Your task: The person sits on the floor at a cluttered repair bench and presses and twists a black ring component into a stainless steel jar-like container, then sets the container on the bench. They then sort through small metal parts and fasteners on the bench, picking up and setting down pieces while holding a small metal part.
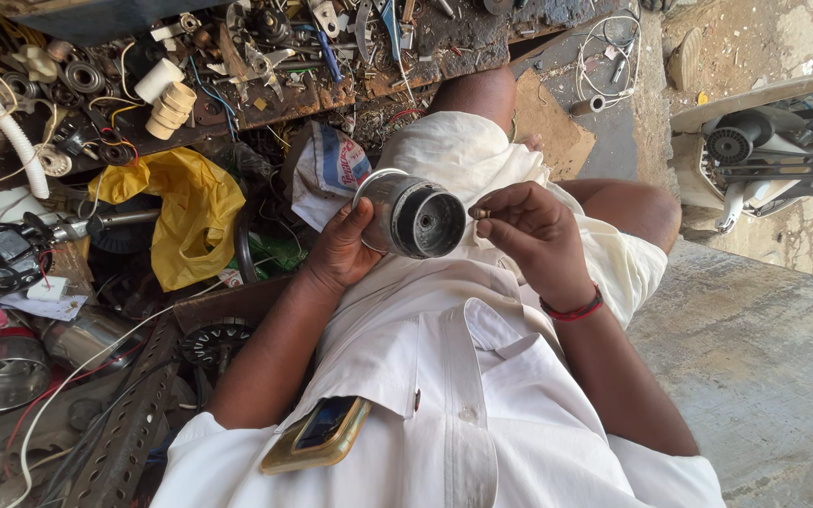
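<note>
My left hand (342, 249) grips a shiny metal cylindrical housing (413, 215) over my lap, its dark open end facing me. My right hand (536, 230) is just right of the opening, with a small brass-coloured piece (482, 214) pinched between thumb and forefinger, close to the housing's rim. A red thread band (573, 309) circles my right wrist. I wear a white shirt (454, 395), and a phone (322, 431) sticks out of its chest pocket.
A low board (265, 56) littered with tools, bearings, wires and rollers lies ahead. At left are a yellow plastic bag (185, 212), a printed white bag (331, 169), metal pots (2, 372) and a perforated metal angle (129, 428). Concrete floor (764, 357) and a machine part (773, 150) are at right.
</note>
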A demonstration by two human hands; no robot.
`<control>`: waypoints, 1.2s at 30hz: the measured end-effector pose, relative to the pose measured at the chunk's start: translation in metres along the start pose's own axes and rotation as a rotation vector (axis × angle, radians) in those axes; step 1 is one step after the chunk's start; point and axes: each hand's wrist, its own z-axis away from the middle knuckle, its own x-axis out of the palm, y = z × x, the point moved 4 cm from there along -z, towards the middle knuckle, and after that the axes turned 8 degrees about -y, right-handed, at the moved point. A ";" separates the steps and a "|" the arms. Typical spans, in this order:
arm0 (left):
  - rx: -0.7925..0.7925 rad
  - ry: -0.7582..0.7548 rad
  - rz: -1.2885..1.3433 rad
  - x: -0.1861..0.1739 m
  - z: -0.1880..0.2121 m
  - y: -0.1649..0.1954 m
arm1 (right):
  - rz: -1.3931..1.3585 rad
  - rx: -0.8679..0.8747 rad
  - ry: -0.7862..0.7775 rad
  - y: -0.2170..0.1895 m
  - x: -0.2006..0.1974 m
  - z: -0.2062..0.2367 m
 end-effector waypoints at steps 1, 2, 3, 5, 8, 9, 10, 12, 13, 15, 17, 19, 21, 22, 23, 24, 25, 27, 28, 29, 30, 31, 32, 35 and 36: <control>0.002 -0.004 0.003 0.000 0.000 0.000 | -0.008 0.026 0.004 0.004 -0.004 0.001; -0.002 -0.005 -0.004 0.000 0.001 -0.001 | -0.017 0.052 0.009 0.007 -0.007 0.003; -0.004 -0.007 -0.012 0.000 0.001 -0.001 | -0.026 0.077 0.012 0.010 -0.010 0.003; -0.006 -0.009 -0.022 -0.001 0.002 0.000 | -0.272 0.062 -0.040 0.016 -0.009 0.000; -0.010 -0.002 -0.022 -0.002 0.003 -0.001 | -0.419 0.096 -0.033 0.024 -0.010 -0.001; -0.015 0.006 -0.020 -0.003 0.003 -0.001 | -0.431 0.115 -0.013 0.027 -0.011 0.000; -0.022 0.014 -0.016 -0.003 0.003 -0.001 | -0.438 0.101 -0.033 0.028 -0.011 0.002; -0.027 -0.004 -0.026 -0.003 0.003 -0.002 | -0.450 0.069 -0.074 0.030 -0.010 0.004; -0.028 -0.013 -0.031 -0.002 0.003 -0.002 | -0.365 0.110 -0.044 0.034 -0.011 0.003; -0.026 -0.005 -0.038 -0.002 0.003 -0.002 | -0.198 0.195 0.019 0.042 -0.011 0.003; -0.034 0.000 -0.034 0.000 0.002 -0.001 | -0.011 0.118 -0.007 0.045 -0.001 -0.001; -0.052 0.006 -0.019 0.004 0.004 -0.001 | 0.163 0.065 -0.025 0.045 0.005 -0.003; -0.068 -0.006 -0.006 0.009 0.003 0.000 | 0.323 0.028 -0.037 0.043 0.009 -0.003; -0.080 -0.012 0.002 0.012 0.003 0.000 | 0.340 0.034 -0.033 0.044 0.010 -0.003; -0.081 -0.006 -0.010 0.014 0.004 0.001 | 0.358 0.041 -0.026 0.044 0.010 -0.003; -0.080 -0.001 -0.021 0.016 0.004 0.002 | 0.379 0.047 -0.021 0.043 0.010 -0.003; -0.075 0.004 -0.034 0.017 0.003 0.003 | 0.307 0.057 -0.022 0.043 0.009 -0.005; -0.088 -0.013 -0.011 0.020 0.002 0.003 | 0.158 0.082 -0.024 0.043 0.010 -0.006; -0.093 -0.023 -0.003 0.020 0.001 0.004 | 0.163 0.075 -0.026 0.041 0.011 -0.007; -0.085 -0.018 -0.012 0.018 0.000 0.005 | 0.167 0.065 -0.028 0.038 0.012 -0.009; -0.082 -0.011 -0.018 0.017 0.000 0.004 | 0.170 0.058 -0.027 0.035 0.013 -0.009; -0.081 -0.002 -0.020 0.016 0.002 0.003 | 0.302 0.036 -0.027 0.029 0.015 -0.008; -0.080 0.005 -0.011 0.014 0.003 0.001 | 0.434 0.014 -0.028 0.023 0.016 -0.008; -0.073 0.009 -0.008 0.006 0.004 0.000 | 0.714 -0.119 -0.046 0.001 0.022 -0.008; -0.069 0.004 -0.014 0.004 0.004 -0.001 | 0.787 -0.172 -0.055 -0.007 0.025 -0.008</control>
